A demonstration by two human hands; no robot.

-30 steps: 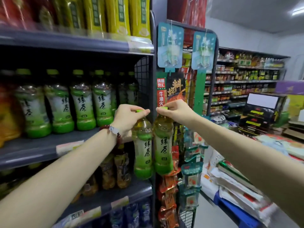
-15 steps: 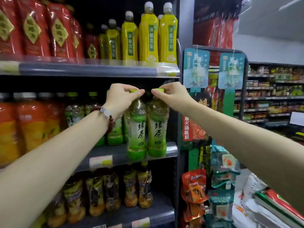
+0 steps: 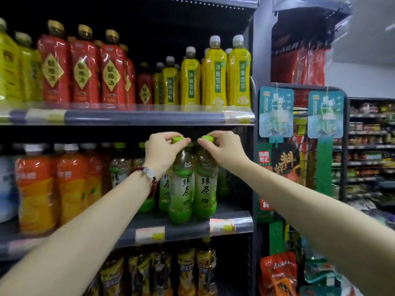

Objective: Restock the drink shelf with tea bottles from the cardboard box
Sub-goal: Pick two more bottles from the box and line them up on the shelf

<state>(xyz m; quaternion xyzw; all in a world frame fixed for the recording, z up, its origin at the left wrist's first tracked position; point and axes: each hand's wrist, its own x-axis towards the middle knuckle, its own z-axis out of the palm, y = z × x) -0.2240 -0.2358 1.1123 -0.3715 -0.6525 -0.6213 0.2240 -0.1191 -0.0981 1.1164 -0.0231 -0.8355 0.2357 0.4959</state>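
Your left hand (image 3: 162, 150) pinches the green cap of one tea bottle (image 3: 180, 189), and your right hand (image 3: 222, 148) pinches the cap of a second tea bottle (image 3: 205, 184) just beside it. Both bottles stand upright, touching, at the front edge of the middle shelf (image 3: 188, 228) near its right end. More green bottles (image 3: 119, 174) sit behind them. The caps reach close under the upper shelf (image 3: 136, 118); bare shelf shows to the right.
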